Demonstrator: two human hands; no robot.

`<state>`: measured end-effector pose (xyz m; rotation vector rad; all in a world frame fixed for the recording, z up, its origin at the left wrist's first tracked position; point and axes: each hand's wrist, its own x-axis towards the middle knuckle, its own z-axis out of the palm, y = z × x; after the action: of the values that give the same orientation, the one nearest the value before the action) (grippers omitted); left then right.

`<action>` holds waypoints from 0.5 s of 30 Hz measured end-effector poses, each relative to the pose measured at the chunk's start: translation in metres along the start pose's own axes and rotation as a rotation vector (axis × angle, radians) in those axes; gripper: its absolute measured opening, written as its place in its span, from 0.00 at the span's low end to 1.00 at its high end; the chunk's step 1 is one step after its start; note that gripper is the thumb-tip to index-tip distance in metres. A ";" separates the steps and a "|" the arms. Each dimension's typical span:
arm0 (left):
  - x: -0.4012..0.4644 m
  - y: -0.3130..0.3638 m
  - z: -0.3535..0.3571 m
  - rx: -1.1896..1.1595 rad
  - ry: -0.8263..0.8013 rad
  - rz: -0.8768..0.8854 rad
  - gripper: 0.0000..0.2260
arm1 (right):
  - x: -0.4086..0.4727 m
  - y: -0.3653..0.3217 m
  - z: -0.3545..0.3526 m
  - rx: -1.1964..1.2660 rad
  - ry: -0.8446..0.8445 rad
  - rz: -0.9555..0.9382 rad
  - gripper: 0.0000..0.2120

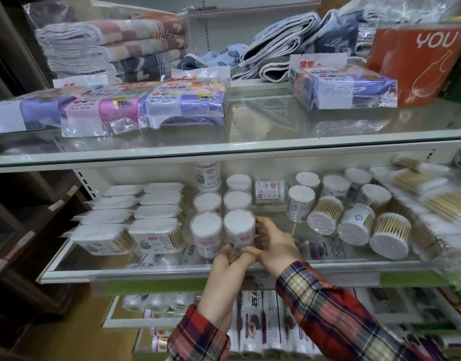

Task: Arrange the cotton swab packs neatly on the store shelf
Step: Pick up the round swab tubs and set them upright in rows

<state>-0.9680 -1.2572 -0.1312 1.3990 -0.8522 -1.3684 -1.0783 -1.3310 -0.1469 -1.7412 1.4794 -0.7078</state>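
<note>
On the middle glass shelf [328, 265], a round clear tub of white cotton swabs [238, 224] stands at the front of a row of like tubs. My left hand [228, 267] grips its lower front and my right hand [275, 243] holds its right side. A second upright tub [206, 226] stands directly to its left, with more tubs [237, 198] behind. Flat rectangular swab packs [156, 233] sit in two rows on the left. On the right, several tubs lie tilted or on their sides [389, 235], and bagged wooden-stick swabs [438, 201] are piled loosely.
The upper glass shelf [250, 149] carries bagged rolls [182, 105], folded towels [112, 48] and an orange pack [417, 63]. Below the swab shelf are boxed goods [260, 321]. A dark wooden cabinet [23, 243] stands to the left.
</note>
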 end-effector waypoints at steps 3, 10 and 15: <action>-0.001 0.001 0.001 -0.027 -0.003 0.000 0.21 | -0.001 0.000 0.000 -0.048 0.002 0.008 0.30; -0.012 0.005 0.006 -0.065 0.019 0.012 0.21 | -0.001 -0.004 -0.012 -0.041 -0.052 0.017 0.37; -0.027 0.005 0.005 0.040 0.021 0.046 0.09 | 0.018 -0.022 -0.064 -0.194 0.004 -0.087 0.21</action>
<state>-0.9760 -1.2338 -0.1177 1.4142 -0.8969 -1.3061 -1.1131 -1.3581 -0.0928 -1.9614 1.5254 -0.6290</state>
